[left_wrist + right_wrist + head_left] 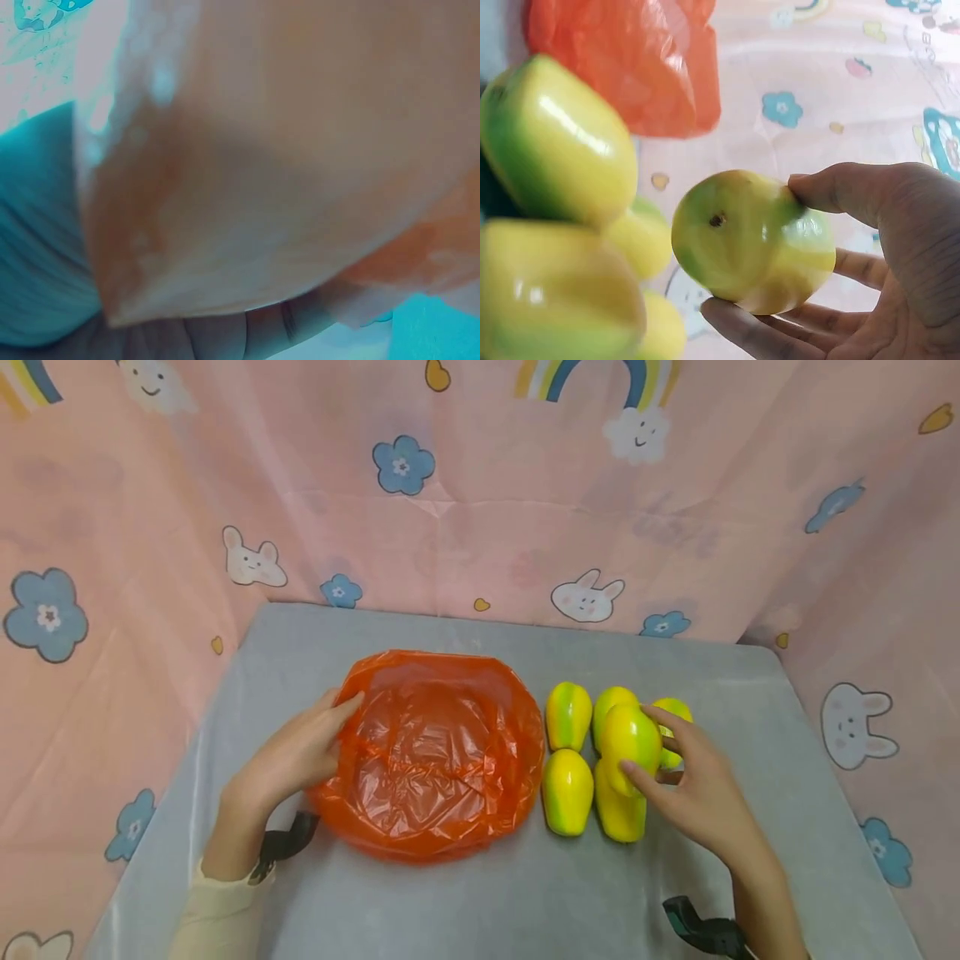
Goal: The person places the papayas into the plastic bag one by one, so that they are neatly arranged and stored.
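In the head view, my left hand [296,756] holds the left edge of a red-orange plastic bag [442,752], thumb on top of its rim. The bag lies spread and round on the table. Its thin film [285,187] fills most of the left wrist view, with fingers partly visible beneath. My right hand [697,781] grips a shiny yellow-green mango [632,743] between thumb and fingers, raised above the other mangoes. In the right wrist view the held mango [750,244] shows a small dark stem spot. Several more mangoes [567,793] sit in a group right of the bag.
A grey cloth-covered table [465,910] carries everything. Behind it and at both sides hangs a pink curtain [480,527] printed with rabbits, flowers and rainbows. A black strap mount [705,931] sits on each wrist.
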`<state>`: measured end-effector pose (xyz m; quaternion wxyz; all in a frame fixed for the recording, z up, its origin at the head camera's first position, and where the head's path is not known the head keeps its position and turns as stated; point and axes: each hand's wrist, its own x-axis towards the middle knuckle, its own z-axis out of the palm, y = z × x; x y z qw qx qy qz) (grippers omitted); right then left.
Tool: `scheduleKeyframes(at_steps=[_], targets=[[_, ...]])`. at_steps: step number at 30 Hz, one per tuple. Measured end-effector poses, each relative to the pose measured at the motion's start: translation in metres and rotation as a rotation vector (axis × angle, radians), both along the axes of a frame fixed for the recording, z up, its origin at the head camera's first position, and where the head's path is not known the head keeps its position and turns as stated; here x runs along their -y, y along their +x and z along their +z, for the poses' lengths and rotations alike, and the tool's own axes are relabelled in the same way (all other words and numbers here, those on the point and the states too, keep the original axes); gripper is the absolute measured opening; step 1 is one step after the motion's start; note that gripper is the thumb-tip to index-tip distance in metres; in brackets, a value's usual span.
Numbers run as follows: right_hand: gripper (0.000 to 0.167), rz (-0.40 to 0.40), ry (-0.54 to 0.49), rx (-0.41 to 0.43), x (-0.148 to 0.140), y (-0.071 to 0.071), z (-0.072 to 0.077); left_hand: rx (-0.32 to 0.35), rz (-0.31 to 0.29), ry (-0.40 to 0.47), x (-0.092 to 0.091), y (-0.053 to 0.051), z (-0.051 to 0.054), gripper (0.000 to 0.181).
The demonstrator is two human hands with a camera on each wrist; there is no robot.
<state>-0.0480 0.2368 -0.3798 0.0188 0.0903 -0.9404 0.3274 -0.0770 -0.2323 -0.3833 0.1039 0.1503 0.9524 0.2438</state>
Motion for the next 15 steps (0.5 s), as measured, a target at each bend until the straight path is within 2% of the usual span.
scheduleKeyframes(at_steps=[6,15], targets=[[0.079,0.029,-0.062,0.056,0.027,-0.007,0.003,-0.008,-0.005,-0.015,0.001,-0.002,0.004,0.072],[0.075,0.090,-0.188,0.066,0.056,-0.018,0.004,0.014,0.008,0.020,-0.001,0.000,0.002,0.074]])
